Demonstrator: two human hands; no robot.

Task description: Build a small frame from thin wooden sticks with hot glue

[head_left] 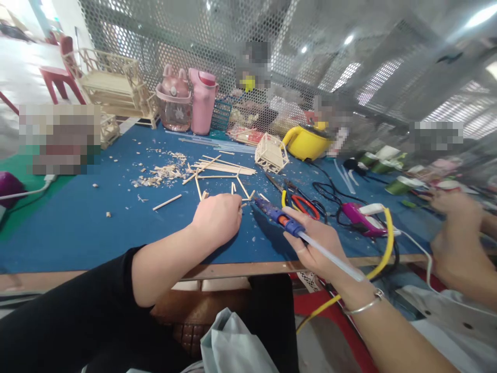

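My left hand (217, 217) rests on the blue table (77, 228), its fingers curled and pinched on thin wooden sticks (236, 190) that stand in a small glued frame. My right hand (318, 246) is wrapped round a blue hot glue gun (277, 215) with a clear glue stick (334, 259) poking out the back. The gun's nozzle points left at the sticks beside my left fingers. A yellow cord (382, 254) loops over my right wrist.
Loose sticks (221, 166) and wood scraps (159, 176) lie behind. A small stick cage (272, 153), red-handled scissors (305, 204), a purple glue gun (359, 217), a yellow pot (305, 142), pink bottles (190, 101) and stick furniture (112, 85) stand around. Another person's hands (458, 233) work at right.
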